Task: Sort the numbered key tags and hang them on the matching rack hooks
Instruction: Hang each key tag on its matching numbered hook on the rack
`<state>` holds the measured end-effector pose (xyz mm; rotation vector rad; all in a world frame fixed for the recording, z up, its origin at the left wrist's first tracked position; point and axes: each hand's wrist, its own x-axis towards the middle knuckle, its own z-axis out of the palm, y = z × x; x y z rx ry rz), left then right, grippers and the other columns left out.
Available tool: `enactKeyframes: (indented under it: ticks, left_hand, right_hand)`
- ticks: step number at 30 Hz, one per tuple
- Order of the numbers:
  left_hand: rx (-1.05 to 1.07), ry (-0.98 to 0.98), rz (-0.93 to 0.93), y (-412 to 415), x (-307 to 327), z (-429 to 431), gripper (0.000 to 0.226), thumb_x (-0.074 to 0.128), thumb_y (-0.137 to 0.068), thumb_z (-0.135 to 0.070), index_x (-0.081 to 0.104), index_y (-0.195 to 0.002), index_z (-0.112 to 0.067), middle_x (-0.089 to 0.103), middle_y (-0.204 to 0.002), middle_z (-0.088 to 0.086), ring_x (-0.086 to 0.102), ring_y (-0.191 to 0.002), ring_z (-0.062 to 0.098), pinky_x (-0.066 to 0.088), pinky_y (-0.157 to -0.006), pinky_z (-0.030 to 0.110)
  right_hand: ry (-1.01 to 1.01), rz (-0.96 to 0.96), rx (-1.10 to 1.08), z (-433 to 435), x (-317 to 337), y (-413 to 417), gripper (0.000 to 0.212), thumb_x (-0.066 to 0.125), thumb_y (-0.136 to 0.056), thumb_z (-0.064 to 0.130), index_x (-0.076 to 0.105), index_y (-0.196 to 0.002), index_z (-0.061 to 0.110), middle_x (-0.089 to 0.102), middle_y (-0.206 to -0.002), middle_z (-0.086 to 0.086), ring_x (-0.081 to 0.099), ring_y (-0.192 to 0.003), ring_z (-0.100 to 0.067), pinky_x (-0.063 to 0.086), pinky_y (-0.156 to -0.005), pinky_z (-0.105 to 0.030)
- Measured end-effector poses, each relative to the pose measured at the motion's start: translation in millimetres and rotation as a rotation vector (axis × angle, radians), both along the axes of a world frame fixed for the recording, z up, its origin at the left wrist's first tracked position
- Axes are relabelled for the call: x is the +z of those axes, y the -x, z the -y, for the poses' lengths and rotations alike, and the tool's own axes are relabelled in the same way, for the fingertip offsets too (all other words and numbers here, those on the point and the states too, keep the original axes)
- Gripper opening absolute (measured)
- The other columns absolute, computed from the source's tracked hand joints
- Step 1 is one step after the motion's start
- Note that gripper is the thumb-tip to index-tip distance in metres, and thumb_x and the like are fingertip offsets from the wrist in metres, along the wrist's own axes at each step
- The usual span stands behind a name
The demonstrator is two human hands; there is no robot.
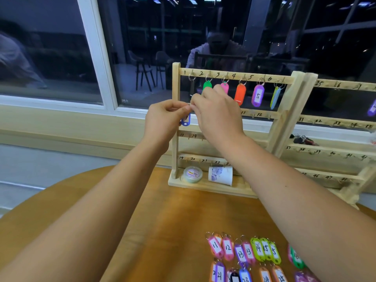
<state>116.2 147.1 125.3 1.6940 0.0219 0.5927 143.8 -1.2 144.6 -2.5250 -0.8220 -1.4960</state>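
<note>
Left hand (162, 119) and right hand (217, 112) are both raised well clear of the loose tags (244, 253). Those lie in rows on the table (142, 220), on the near side of the rack (176, 143).

Finding 1, grip. Your fingertips meet just in front of the rack's left post, level with its second rail. Both hands are narrowed to a pinch on the metal ring of the blue tag (185, 120). The ring itself is almost wholly covered by your fingers.

Finding 2, position. The blue tag hangs directly below the pinch, under your left fingertips, against the rack's left post as seen from the head camera. Its label is partly hidden, so the number cannot be read with confidence.

Recommendation. Read the label before you commit. The second rail's left hooks are hidden behind your hands, so ease the right hand aside to expose the hook and its number. Hold the ring by one edge only, leaving its opening free. Present it square to the hook and let the tag hang loose.

Finding 3, hazard. The green tag (207, 85) and pink tag (224, 87) on the rack's top rail sit immediately behind your right knuckles. In my judgement, a careless lift would knock them.

Further right of the rack stands a second rack (335, 146).
</note>
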Motion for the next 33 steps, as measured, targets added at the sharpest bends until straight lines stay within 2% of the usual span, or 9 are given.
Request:
enactKeyframes:
  ticks: [7,11,15,18,21,24,27,29,33]
  left_hand:
    - [-0.028,0.044,-0.022,1.1,-10.1,-1.6,0.008,0.084,-0.092,-0.024,0.082,-0.096,-0.018,0.076,-0.076,0.002,0.065,-0.064,0.005,0.052,-0.061,0.017]
    - [-0.016,0.046,-0.043,1.2,-16.8,-1.4,0.010,0.084,-0.092,-0.023,0.081,-0.095,-0.014,0.076,-0.076,0.001,0.066,-0.063,0.004,0.054,-0.063,0.018]
    - [0.006,0.038,-0.100,5.5,-28.2,-3.0,0.014,0.086,-0.090,-0.029,0.079,-0.095,-0.018,0.077,-0.079,0.001,0.064,-0.063,0.007,0.056,-0.066,0.024]
    - [-0.002,0.003,-0.151,21.1,-42.7,0.4,0.020,0.085,-0.089,-0.034,0.076,-0.099,-0.018,0.079,-0.089,0.006,0.063,-0.066,0.007,0.056,-0.067,0.024]
    - [-0.051,0.030,-0.195,45.2,-61.8,14.1,0.017,0.083,-0.092,-0.028,0.075,-0.099,-0.015,0.078,-0.094,0.012,0.063,-0.067,0.010,0.054,-0.065,0.024]
    - [-0.086,-0.010,-0.245,70.3,-82.1,37.4,0.012,0.081,-0.092,-0.027,0.075,-0.099,-0.020,0.078,-0.089,0.007,0.063,-0.065,0.011,0.052,-0.069,0.030]
    - [-0.108,-0.093,-0.258,87.8,-100.4,65.3,0.006,0.079,-0.093,-0.027,0.075,-0.097,-0.023,0.076,-0.085,0.004,0.064,-0.063,0.009,0.051,-0.064,0.024]
    - [-0.160,-0.112,-0.276,92.1,-112.8,84.3,0.003,0.078,-0.094,-0.026,0.076,-0.095,-0.023,0.075,-0.085,0.004,0.067,-0.067,0.011,0.057,-0.071,0.033]
    - [-0.266,-0.162,-0.325,94.2,-134.3,119.6,0.003,0.077,-0.093,-0.021,0.077,-0.091,-0.023,0.074,-0.084,0.006,0.066,-0.070,0.011,0.059,-0.078,0.045]
  right_hand:
    - [0.076,-0.006,0.066,5.2,-7.5,-3.9,0.015,0.077,-0.085,0.002,0.069,-0.087,0.014,0.053,-0.080,-0.004,0.048,-0.083,-0.029,0.026,-0.068,-0.035]
    - [0.105,-0.036,0.057,9.1,-14.3,-3.0,0.024,0.080,-0.087,0.007,0.073,-0.107,0.018,0.061,-0.086,-0.002,0.051,-0.089,-0.028,0.043,-0.075,-0.037]
    - [0.091,-0.116,0.059,15.3,-21.4,14.2,0.044,0.079,-0.087,0.013,0.067,-0.129,0.017,0.070,-0.101,-0.002,0.055,-0.096,-0.029,0.044,-0.083,-0.039]
    - [-0.023,-0.245,0.125,29.3,-28.9,35.4,0.045,0.069,-0.096,0.020,0.063,-0.141,0.016,0.067,-0.113,-0.001,0.055,-0.108,-0.028,0.046,-0.091,-0.038]
    - [-0.203,-0.372,0.192,52.1,-41.3,60.0,0.038,0.064,-0.098,0.020,0.064,-0.136,0.021,0.062,-0.109,0.004,0.057,-0.107,-0.021,0.051,-0.085,-0.040]
    - [-0.291,-0.497,0.217,83.7,-58.5,79.5,0.029,0.064,-0.098,0.021,0.066,-0.127,0.026,0.060,-0.106,0.013,0.058,-0.100,-0.011,0.054,-0.086,-0.040]
    - [-0.359,-0.578,0.190,120.8,-77.0,97.1,0.022,0.066,-0.099,0.022,0.070,-0.120,0.027,0.060,-0.101,0.018,0.054,-0.090,0.000,0.052,-0.084,-0.030]
    - [-0.394,-0.622,0.148,147.3,-90.3,108.3,0.016,0.068,-0.098,0.021,0.072,-0.111,0.029,0.060,-0.094,0.019,0.056,-0.086,0.000,0.045,-0.079,-0.018]
    - [-0.492,-0.692,0.044,206.1,-115.7,124.4,0.016,0.071,-0.094,0.016,0.072,-0.097,0.033,0.064,-0.088,0.016,0.060,-0.083,-0.008,0.047,-0.074,-0.020]
